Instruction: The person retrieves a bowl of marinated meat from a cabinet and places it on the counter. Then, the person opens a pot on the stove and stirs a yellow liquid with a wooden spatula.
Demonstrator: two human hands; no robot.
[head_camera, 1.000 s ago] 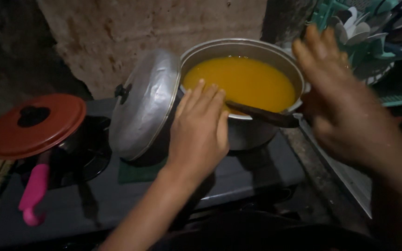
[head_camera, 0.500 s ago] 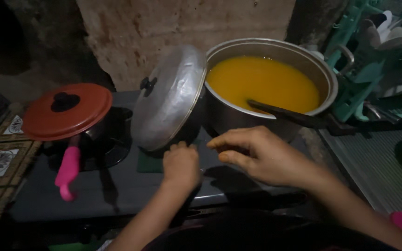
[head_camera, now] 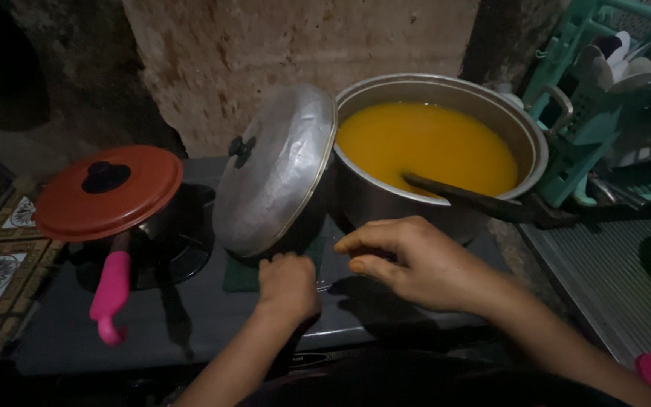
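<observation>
L hand grip clenched at stove front, below tilted metal lid; R hand fingers curled, pinched, holding nothing seen, beside big pot w/ orange liquid

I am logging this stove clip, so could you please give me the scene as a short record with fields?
Setting: dark stove top by a rough wall
Left hand: left hand closed, knuckles up, at the stove's front below the metal lid
Right hand: right hand hovering palm down in front of the big pot
Pot contents: orange soup with a dark ladle resting in it
Lid: tilted against the pot's side
Left burner: pan with red lid and pink handle
Right side: green dish rack
</observation>
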